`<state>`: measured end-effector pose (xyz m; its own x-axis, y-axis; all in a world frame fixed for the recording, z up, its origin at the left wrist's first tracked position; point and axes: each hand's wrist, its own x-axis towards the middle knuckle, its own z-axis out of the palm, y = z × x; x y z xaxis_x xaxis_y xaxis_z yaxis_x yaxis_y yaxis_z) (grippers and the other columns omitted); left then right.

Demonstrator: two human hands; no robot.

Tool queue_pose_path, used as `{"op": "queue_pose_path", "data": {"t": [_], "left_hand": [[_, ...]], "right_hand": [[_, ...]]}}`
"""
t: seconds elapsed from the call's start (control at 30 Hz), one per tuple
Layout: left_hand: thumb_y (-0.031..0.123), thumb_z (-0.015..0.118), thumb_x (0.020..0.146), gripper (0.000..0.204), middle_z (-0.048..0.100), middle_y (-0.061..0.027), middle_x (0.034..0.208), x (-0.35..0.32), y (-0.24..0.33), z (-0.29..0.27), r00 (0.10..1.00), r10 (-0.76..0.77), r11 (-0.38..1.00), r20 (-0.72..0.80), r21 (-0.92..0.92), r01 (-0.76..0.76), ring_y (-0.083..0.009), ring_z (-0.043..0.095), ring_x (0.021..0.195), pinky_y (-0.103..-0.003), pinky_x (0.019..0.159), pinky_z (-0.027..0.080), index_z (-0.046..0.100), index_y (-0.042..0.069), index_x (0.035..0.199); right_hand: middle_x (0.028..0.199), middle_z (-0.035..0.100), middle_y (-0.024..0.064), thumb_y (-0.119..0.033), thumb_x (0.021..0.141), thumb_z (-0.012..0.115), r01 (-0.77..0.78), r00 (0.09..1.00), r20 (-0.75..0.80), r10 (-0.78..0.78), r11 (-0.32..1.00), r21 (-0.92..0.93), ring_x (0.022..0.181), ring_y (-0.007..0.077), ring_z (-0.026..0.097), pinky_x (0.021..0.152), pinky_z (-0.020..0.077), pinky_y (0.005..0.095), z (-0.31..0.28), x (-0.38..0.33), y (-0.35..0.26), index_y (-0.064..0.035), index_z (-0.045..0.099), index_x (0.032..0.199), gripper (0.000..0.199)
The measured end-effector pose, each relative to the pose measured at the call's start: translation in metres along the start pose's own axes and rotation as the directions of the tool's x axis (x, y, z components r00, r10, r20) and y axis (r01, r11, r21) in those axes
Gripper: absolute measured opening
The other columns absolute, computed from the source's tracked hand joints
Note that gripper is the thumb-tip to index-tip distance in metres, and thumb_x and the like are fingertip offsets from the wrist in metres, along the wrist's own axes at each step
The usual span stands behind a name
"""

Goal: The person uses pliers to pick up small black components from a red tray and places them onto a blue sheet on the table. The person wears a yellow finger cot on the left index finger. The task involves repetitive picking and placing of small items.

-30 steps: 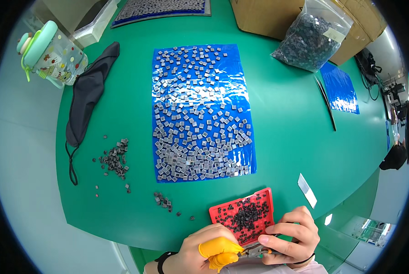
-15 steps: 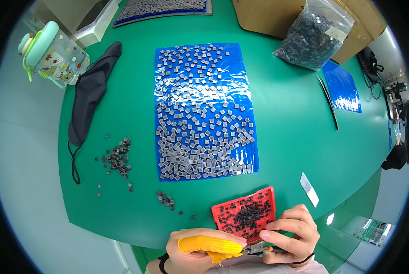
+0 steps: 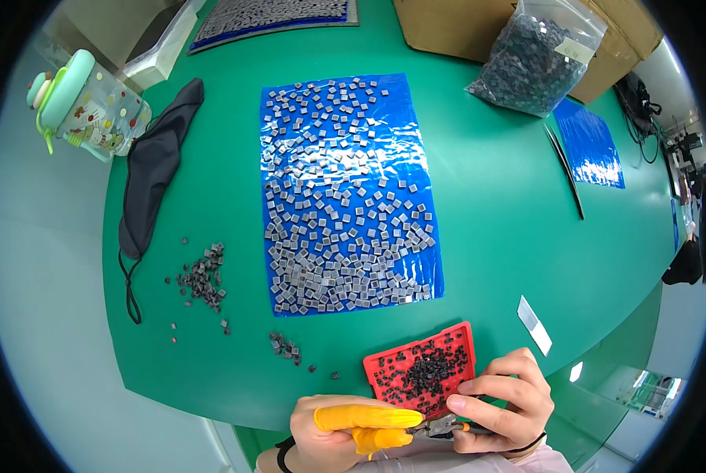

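Yellow finger covers sheathe the thumb and a finger of my left hand point(image 3: 353, 430). Those fingertips are pinched at the metal jaws of a small pair of pliers point(image 3: 441, 426); whatever they grip there is too small to make out. My right hand point(image 3: 506, 406) is closed round the pliers' dark handles with orange bands, mostly hidden by the fingers. Just beyond both hands lies a tilted red tray point(image 3: 384, 363) holding many small black pieces point(image 3: 428, 372), heaped in its middle. The right fingertips rest at the tray's near right edge.
A blue sheet point(image 3: 400, 102) with many small grey square pieces spreads across the green table point(image 3: 495, 236). Loose dark pieces point(image 3: 203, 280) lie left. Tweezers point(image 3: 566, 173), a white strip point(image 3: 534, 325), a bag of pieces point(image 3: 538, 63), a box point(image 3: 439, 31), a cup point(image 3: 93, 106) and a black pouch point(image 3: 156, 173) surround it.
The view has shifted slightly. My left yellow-covered finger and thumb have parted a little along their length, and more of the pliers' metal head shows. My right hand keeps its grip.
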<state>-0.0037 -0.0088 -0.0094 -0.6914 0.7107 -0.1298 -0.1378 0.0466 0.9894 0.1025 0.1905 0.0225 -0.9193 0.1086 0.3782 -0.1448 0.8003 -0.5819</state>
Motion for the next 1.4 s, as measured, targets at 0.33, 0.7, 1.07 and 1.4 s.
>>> {"op": "queue_pose_path", "data": {"t": [0.33, 0.7, 1.07, 1.4], "left_hand": [[-0.005, 0.078, 0.072, 0.012, 0.071, -0.0173, 0.083, -0.007, -0.011, 0.013, 0.984, 0.003, 0.938, -0.177, -0.340, -0.064, -0.0223, 0.069, 0.071, -0.029, 0.064, 0.057, 0.070, -0.005, 0.080], [0.000, 0.079, 0.073, 0.015, 0.070, -0.0129, 0.076, -0.008, 0.003, 0.010, 0.966, -0.231, 0.920, -0.117, -0.350, 0.178, -0.0188, 0.067, 0.065, -0.027, 0.059, 0.054, 0.070, -0.008, 0.082], [0.000, 0.073, 0.074, 0.016, 0.072, -0.0108, 0.087, 0.007, 0.067, 0.004, 0.960, 0.241, 0.734, -0.145, 0.674, -0.083, -0.0195, 0.069, 0.074, -0.026, 0.066, 0.055, 0.073, -0.001, 0.090], [-0.010, 0.069, 0.066, 0.029, 0.068, -0.0096, 0.084, 0.069, 0.089, 0.011, 0.958, 0.266, 0.272, 0.108, 0.945, -0.182, -0.0241, 0.067, 0.071, -0.030, 0.063, 0.055, 0.072, 0.002, 0.093]], "right_hand": [[0.090, 0.065, 0.0012, -0.018, 0.056, 0.074, -0.027, 1.000, 0.007, 0.027, 0.998, 0.054, 0.073, 0.0187, 0.055, 0.057, 0.0385, 0.0311, 0.001, -0.001, 0.000, -0.0151, 0.074, 0.098, 0.042], [0.088, 0.064, 0.0034, -0.022, 0.058, 0.074, 0.006, 0.999, -0.040, -0.003, 0.998, 0.067, 0.073, 0.0202, 0.054, 0.058, 0.0383, 0.0326, -0.004, 0.001, 0.005, -0.0123, 0.073, 0.098, 0.041], [0.092, 0.063, 0.0006, -0.018, 0.053, 0.071, 0.011, 0.993, 0.119, 0.015, 0.977, -0.213, 0.082, 0.0219, 0.056, 0.070, 0.0355, 0.0410, -0.020, -0.007, 0.023, -0.0136, 0.072, 0.102, 0.050], [0.095, 0.063, 0.0016, -0.019, 0.052, 0.072, 0.003, 1.000, 0.016, -0.001, 0.990, -0.139, 0.083, 0.0238, 0.056, 0.072, 0.0368, 0.0417, -0.008, -0.025, 0.036, -0.0134, 0.072, 0.103, 0.051]]}}
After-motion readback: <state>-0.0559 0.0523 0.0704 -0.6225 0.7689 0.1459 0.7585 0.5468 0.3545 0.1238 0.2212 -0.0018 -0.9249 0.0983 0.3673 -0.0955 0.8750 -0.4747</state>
